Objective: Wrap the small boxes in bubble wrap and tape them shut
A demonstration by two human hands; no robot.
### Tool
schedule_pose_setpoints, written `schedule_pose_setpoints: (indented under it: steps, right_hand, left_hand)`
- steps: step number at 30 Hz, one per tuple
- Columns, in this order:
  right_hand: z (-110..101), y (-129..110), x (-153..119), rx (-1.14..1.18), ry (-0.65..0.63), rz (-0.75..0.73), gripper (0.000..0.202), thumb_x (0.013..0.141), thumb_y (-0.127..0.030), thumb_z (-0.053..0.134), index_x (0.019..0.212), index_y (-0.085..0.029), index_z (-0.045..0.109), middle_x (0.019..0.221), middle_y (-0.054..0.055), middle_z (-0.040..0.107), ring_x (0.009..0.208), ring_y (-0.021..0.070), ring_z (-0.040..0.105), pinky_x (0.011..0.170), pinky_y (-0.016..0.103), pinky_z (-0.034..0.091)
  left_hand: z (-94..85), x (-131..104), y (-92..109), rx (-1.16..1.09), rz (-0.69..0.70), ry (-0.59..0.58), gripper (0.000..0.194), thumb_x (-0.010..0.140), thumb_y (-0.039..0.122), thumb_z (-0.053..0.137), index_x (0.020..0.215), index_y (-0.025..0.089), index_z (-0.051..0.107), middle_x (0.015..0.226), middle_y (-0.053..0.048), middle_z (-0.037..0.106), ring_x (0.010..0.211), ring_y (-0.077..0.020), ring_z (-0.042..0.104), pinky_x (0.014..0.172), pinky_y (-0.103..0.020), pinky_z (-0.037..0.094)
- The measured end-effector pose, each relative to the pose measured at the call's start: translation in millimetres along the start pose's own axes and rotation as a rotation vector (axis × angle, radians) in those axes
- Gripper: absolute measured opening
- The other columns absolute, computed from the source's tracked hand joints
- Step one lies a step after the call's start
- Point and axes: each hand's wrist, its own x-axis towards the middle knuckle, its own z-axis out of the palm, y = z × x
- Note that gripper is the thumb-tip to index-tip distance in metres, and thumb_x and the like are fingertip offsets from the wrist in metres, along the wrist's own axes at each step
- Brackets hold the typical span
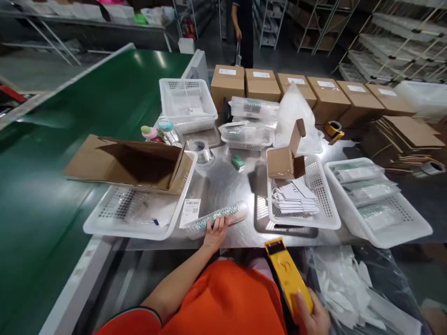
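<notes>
My left hand (215,235) rests with its fingers curled over a long package in bubble wrap (237,213), greenish and pinkish under the clear plastic. The package lies at the near edge of the metal table (228,186). Beside its left end is a white label sheet (190,211) with a barcode. Low on the right, my right hand (312,314) is closed around a yellow handheld scanner (288,274) with handwritten marks and a dark window at its far end. The scanner is tilted, off the table's front edge.
An open carton (129,163) sits on a white basket (92,226) at left, beside a green conveyor (87,93). Baskets with white cards (296,197) and wrapped packs (370,190) stand right. Behind are sealed boxes (263,83) and a standing person (244,28).
</notes>
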Motion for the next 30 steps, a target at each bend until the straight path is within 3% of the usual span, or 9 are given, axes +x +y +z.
schedule_pose_setpoints:
  steps: [4,6,8,13,17,19,21,25,30]
  right_hand:
    - [105,-95,23,0.292,-0.240,-0.067,0.062,0.073,-0.082,0.058,0.065,-0.020,0.059,0.054,0.000,0.054,0.049,0.0142,0.046,0.044,0.027,0.039]
    - [140,-118,34,0.310,-0.290,-0.093,0.062,0.074,-0.081,0.058,0.066,-0.019,0.058,0.055,0.000,0.053,0.051,0.0136,0.046,0.045,0.026,0.039]
    - [159,-122,39,0.284,-0.314,-0.094,0.061,0.074,-0.080,0.058,0.066,-0.019,0.058,0.056,0.000,0.054,0.053,0.0141,0.047,0.047,0.026,0.040]
    - [162,-98,37,0.162,-0.332,-0.121,0.054,0.079,-0.073,0.055,0.064,-0.021,0.054,0.056,-0.001,0.053,0.055,0.0141,0.046,0.049,0.026,0.039]
    - [159,-92,35,0.112,-0.356,-0.163,0.050,0.081,-0.070,0.053,0.064,-0.023,0.052,0.055,-0.001,0.052,0.053,0.0138,0.045,0.047,0.025,0.037]
    - [160,-92,34,0.116,-0.347,-0.178,0.050,0.081,-0.069,0.053,0.063,-0.023,0.051,0.055,-0.001,0.052,0.053,0.0137,0.045,0.047,0.025,0.037]
    - [162,-92,32,0.118,-0.336,-0.189,0.049,0.082,-0.068,0.053,0.062,-0.023,0.050,0.054,-0.002,0.051,0.052,0.0135,0.045,0.047,0.025,0.038]
    - [168,-87,25,0.118,-0.314,-0.189,0.048,0.084,-0.065,0.053,0.063,-0.023,0.051,0.054,-0.001,0.052,0.052,0.0142,0.048,0.048,0.026,0.039]
    - [153,-58,9,0.122,-0.345,-0.141,0.048,0.085,-0.065,0.053,0.067,-0.021,0.056,0.056,0.000,0.056,0.054,0.0148,0.049,0.049,0.026,0.040]
  left_hand:
    - [-1.2,0,-3,-0.039,0.008,-0.076,0.050,0.094,0.010,0.047,0.142,0.020,0.059,0.126,-0.015,0.068,0.124,-0.0260,0.057,0.115,-0.050,0.038]
    - [-2.9,0,-3,-0.078,0.009,-0.151,0.050,0.094,0.010,0.046,0.141,0.019,0.060,0.129,-0.015,0.068,0.126,-0.0271,0.057,0.112,-0.050,0.042]
    - [-9.0,1,-2,-0.129,-0.005,-0.245,0.050,0.092,0.010,0.046,0.139,0.018,0.062,0.132,-0.016,0.067,0.127,-0.0282,0.057,0.112,-0.050,0.043]
    - [-54.1,24,-1,-0.236,-0.070,-0.387,0.048,0.090,0.013,0.045,0.136,0.011,0.062,0.138,-0.019,0.064,0.133,-0.0318,0.054,0.116,-0.054,0.038]
    - [-88.7,69,-25,-0.327,-0.131,-0.513,0.057,0.084,0.016,0.056,0.141,0.008,0.055,0.141,-0.021,0.060,0.131,-0.0337,0.055,0.115,-0.052,0.038]
    - [-92.2,91,-39,-0.324,-0.123,-0.609,0.072,0.078,0.017,0.063,0.148,0.009,0.047,0.148,-0.023,0.053,0.138,-0.0378,0.048,0.117,-0.058,0.033]
    - [-87.9,105,-48,-0.316,-0.094,-0.731,0.076,0.078,0.014,0.063,0.151,0.009,0.042,0.146,-0.024,0.054,0.133,-0.0386,0.052,0.113,-0.058,0.038]
    - [-75.3,110,-49,-0.277,-0.090,-0.866,0.048,0.091,0.012,0.047,0.139,0.009,0.053,0.122,-0.020,0.065,0.104,-0.0321,0.066,0.086,-0.044,0.054]
    - [-74.2,110,-45,-0.218,-0.101,-0.926,0.033,0.092,0.019,0.056,0.124,0.013,0.059,0.118,-0.017,0.064,0.104,-0.0314,0.066,0.081,-0.039,0.055]
